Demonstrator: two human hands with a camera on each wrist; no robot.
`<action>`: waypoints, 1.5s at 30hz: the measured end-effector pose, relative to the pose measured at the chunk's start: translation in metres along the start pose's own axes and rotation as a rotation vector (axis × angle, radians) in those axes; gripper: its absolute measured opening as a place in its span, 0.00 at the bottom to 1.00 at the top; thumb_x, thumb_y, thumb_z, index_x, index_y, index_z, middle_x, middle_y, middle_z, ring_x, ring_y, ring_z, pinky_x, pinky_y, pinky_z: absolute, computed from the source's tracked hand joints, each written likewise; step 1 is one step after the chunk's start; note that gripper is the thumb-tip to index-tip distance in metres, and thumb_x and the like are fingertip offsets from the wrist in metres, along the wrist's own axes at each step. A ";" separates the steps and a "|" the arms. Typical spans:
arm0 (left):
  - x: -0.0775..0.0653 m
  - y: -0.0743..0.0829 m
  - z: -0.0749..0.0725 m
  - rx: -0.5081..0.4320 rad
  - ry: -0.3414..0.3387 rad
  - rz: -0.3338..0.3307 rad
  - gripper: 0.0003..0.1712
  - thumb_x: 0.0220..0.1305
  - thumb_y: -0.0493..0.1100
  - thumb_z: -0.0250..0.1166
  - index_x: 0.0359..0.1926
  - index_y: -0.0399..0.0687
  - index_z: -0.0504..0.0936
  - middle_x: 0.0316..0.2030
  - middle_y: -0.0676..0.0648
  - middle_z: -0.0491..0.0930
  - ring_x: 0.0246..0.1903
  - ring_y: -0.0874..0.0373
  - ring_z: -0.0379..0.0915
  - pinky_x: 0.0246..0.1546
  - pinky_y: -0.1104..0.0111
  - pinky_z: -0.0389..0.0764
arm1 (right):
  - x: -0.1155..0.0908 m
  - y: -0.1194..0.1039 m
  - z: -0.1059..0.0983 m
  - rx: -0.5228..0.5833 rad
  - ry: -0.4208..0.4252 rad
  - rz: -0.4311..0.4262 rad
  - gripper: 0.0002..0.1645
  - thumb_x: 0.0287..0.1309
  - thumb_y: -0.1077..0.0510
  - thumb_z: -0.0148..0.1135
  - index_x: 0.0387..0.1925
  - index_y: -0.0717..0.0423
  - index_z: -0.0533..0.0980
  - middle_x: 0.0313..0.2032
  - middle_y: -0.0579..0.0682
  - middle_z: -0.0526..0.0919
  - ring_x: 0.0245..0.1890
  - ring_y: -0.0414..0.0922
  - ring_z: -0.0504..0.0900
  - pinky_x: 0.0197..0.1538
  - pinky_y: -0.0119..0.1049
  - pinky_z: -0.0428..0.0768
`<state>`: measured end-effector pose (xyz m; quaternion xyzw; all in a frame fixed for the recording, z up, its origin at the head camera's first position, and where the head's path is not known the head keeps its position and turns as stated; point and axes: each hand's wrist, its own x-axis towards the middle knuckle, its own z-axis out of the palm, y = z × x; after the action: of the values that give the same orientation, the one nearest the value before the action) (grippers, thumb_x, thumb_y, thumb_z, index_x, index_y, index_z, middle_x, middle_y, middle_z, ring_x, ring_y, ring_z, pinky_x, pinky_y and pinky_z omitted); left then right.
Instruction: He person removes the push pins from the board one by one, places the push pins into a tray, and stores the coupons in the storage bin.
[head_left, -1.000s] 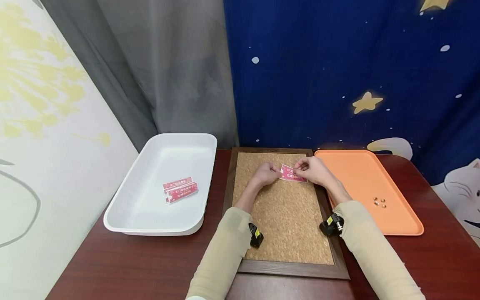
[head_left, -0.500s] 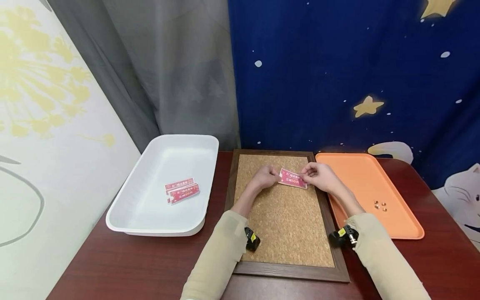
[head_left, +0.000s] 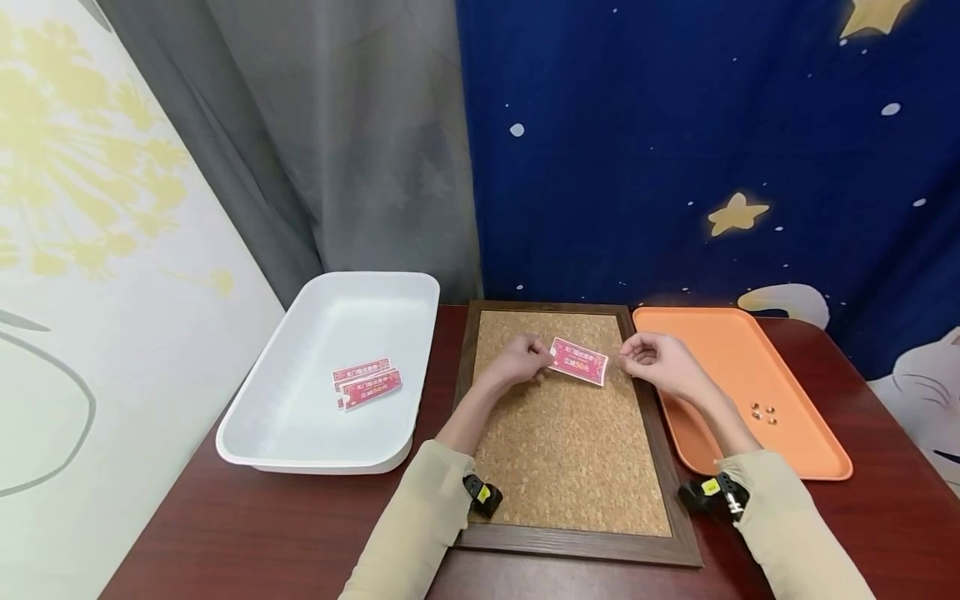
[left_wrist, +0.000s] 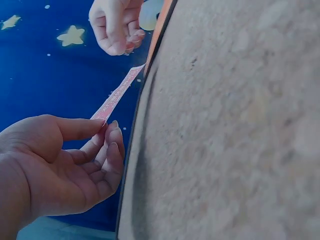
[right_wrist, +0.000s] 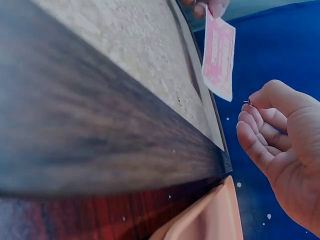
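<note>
My left hand (head_left: 519, 362) pinches a red-and-white paper coupon (head_left: 579, 362) by its left end, over the upper part of a framed cork board (head_left: 570, 467). In the left wrist view the coupon (left_wrist: 119, 97) stretches away from the thumb and forefinger, raised off the cork. Apart from the coupon's free end is my right hand (head_left: 656, 360), above the board's right frame. Between its thumb and forefinger it pinches a small thumbtack (right_wrist: 249, 102), whose thin pin pokes out in the right wrist view. The other fingers of that hand are loosely bent.
A white plastic tub (head_left: 315, 442) on the left holds several more coupons (head_left: 369, 385). To the right, an orange tray (head_left: 750, 358) bears several shiny thumbtacks (head_left: 763, 413). Curtains hang behind the dark red table (head_left: 225, 533).
The right hand has let go of the coupon's right end and moved right, off it. The left hand has shifted slightly left and nearer, carrying the coupon along.
</note>
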<state>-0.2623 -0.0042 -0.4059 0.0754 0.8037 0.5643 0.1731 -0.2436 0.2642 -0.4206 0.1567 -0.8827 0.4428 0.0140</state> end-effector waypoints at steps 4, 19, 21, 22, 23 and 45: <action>-0.009 0.003 -0.008 -0.007 0.004 0.038 0.02 0.68 0.31 0.60 0.36 0.36 0.76 0.28 0.45 0.74 0.26 0.57 0.73 0.32 0.67 0.76 | -0.006 -0.003 -0.002 0.020 0.016 -0.014 0.10 0.62 0.66 0.65 0.43 0.69 0.78 0.40 0.61 0.83 0.38 0.42 0.79 0.41 0.26 0.78; -0.044 0.005 -0.051 0.010 0.048 0.179 0.08 0.73 0.39 0.60 0.44 0.36 0.80 0.37 0.36 0.81 0.41 0.35 0.78 0.44 0.48 0.79 | -0.026 -0.007 -0.012 0.012 0.102 -0.086 0.07 0.62 0.67 0.64 0.42 0.65 0.79 0.38 0.56 0.83 0.36 0.38 0.79 0.39 0.25 0.77; -0.048 0.004 -0.058 0.003 0.054 0.193 0.09 0.73 0.39 0.61 0.44 0.36 0.80 0.35 0.40 0.81 0.40 0.34 0.78 0.44 0.48 0.79 | -0.029 -0.007 -0.014 0.014 0.112 -0.106 0.06 0.62 0.68 0.64 0.42 0.65 0.79 0.37 0.56 0.83 0.35 0.37 0.79 0.39 0.25 0.77; -0.050 0.003 -0.061 0.002 0.059 0.198 0.09 0.73 0.39 0.61 0.44 0.36 0.80 0.34 0.41 0.81 0.40 0.34 0.78 0.43 0.49 0.79 | -0.031 -0.007 -0.015 0.011 0.118 -0.120 0.06 0.62 0.68 0.64 0.41 0.65 0.79 0.37 0.56 0.83 0.35 0.37 0.79 0.39 0.24 0.77; -0.052 0.002 -0.064 0.002 0.063 0.201 0.09 0.73 0.39 0.61 0.45 0.36 0.80 0.34 0.42 0.81 0.39 0.35 0.78 0.42 0.51 0.80 | -0.032 -0.007 -0.017 0.012 0.123 -0.136 0.06 0.62 0.69 0.64 0.41 0.65 0.79 0.37 0.56 0.82 0.35 0.37 0.79 0.39 0.24 0.77; -0.089 -0.023 -0.130 -0.022 0.153 0.211 0.13 0.74 0.42 0.60 0.49 0.33 0.78 0.39 0.35 0.81 0.33 0.52 0.78 0.38 0.66 0.80 | -0.069 0.017 -0.054 0.072 0.248 -0.131 0.08 0.62 0.73 0.63 0.43 0.73 0.75 0.35 0.45 0.84 0.34 0.34 0.84 0.38 0.23 0.80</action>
<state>-0.2247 -0.1549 -0.3712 0.1145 0.7959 0.5922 0.0518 -0.1892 0.3344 -0.4125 0.1584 -0.8455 0.4885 0.1462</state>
